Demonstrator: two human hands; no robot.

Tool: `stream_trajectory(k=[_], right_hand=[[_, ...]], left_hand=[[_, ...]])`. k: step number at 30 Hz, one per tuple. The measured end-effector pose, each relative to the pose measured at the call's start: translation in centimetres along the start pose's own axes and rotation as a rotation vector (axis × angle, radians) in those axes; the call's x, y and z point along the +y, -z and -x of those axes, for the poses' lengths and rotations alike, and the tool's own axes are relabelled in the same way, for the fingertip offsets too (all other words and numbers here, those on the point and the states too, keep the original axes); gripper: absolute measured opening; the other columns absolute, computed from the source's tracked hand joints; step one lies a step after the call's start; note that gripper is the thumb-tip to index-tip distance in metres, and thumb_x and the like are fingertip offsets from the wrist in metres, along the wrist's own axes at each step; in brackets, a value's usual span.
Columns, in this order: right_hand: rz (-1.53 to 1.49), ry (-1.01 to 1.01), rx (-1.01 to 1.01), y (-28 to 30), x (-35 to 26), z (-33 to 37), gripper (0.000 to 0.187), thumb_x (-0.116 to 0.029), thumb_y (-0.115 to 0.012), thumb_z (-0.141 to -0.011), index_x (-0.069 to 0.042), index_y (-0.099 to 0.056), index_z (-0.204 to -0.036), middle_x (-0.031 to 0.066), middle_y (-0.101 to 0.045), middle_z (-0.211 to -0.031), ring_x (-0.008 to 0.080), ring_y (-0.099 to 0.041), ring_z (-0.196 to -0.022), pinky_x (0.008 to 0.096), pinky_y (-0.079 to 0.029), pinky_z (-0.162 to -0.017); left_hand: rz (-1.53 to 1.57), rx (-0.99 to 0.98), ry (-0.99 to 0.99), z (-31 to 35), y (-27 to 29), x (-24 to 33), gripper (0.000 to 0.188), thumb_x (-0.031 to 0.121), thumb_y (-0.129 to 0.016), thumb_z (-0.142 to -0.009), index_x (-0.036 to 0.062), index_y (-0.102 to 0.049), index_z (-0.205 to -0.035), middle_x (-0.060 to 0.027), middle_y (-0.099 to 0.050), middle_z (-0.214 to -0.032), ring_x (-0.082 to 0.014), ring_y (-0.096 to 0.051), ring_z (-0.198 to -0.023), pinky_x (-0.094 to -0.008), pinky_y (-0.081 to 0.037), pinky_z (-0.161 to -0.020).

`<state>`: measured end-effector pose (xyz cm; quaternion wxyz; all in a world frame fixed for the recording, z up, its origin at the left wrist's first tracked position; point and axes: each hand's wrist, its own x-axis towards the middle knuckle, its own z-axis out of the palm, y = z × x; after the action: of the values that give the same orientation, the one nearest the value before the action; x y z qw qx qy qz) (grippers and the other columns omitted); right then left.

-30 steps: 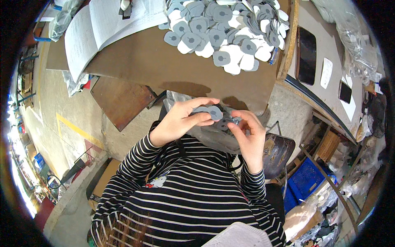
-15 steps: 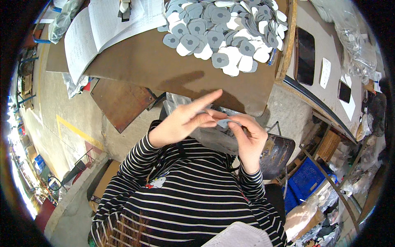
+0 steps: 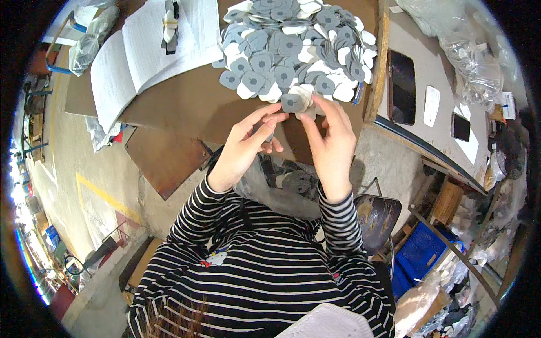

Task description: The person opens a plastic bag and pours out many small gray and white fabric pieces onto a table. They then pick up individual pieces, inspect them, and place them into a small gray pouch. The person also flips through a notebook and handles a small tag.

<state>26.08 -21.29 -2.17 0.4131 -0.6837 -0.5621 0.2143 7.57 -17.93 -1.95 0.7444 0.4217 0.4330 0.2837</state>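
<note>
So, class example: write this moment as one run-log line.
left hand: fingertips at grey pad | right hand: pinching same pad | pad: at near edge of pad pile | surface: brown table | open notebook left of pile

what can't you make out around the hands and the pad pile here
- Head view: left hand fingertips overlap, so any grip is unclear.
- Right hand hides the pads under its fingers.
- Grey pad pile is cut off at the top edge.
- Clear bag contents sit behind the wrists.

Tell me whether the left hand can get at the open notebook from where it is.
Probably yes: the left hand is over the brown table, and bare tabletop lies between it and the open notebook.
</note>
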Motion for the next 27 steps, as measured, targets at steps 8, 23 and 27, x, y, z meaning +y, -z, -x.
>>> stream_trajectory(k=[8,23,27], right_hand=[[0.145,0.093,0.033,-3.0,0.1,-0.9,0.038,-0.002,-0.075,-0.078,-0.003,-0.065,-0.114,0.0133,-0.059,-0.101,0.0328,-0.059,-0.097,0.0410,-0.049,-0.084],[-0.124,0.134,-0.077,-3.6,-1.0,1.2,0.031,0.004,-0.071,-0.076,-0.002,-0.066,-0.106,0.0133,-0.064,-0.103,0.0333,-0.062,-0.097,0.0412,-0.052,-0.083],[-0.154,0.239,-0.151,-2.8,-2.1,2.4,0.033,0.006,-0.073,-0.078,0.000,-0.068,-0.110,0.0137,-0.066,-0.111,0.0294,-0.068,-0.096,0.0346,-0.055,-0.084]], left_hand=[[0.173,0.000,0.038,-0.5,0.6,-0.9,0.049,0.032,-0.051,-0.106,0.0015,-0.047,-0.145,-0.0103,-0.063,-0.133,-0.0130,-0.067,-0.093,-0.0233,-0.050,-0.082],[0.212,0.041,0.007,-0.3,-0.2,-1.1,0.054,0.030,-0.055,-0.105,0.0030,-0.039,-0.149,-0.0074,-0.058,-0.125,-0.0135,-0.060,-0.114,-0.0293,-0.052,-0.096],[0.398,0.016,-0.060,0.4,-0.6,-1.8,0.046,0.021,-0.048,-0.106,0.0023,-0.040,-0.148,-0.0140,-0.057,-0.134,-0.0195,-0.057,-0.121,-0.0371,-0.048,-0.102]])
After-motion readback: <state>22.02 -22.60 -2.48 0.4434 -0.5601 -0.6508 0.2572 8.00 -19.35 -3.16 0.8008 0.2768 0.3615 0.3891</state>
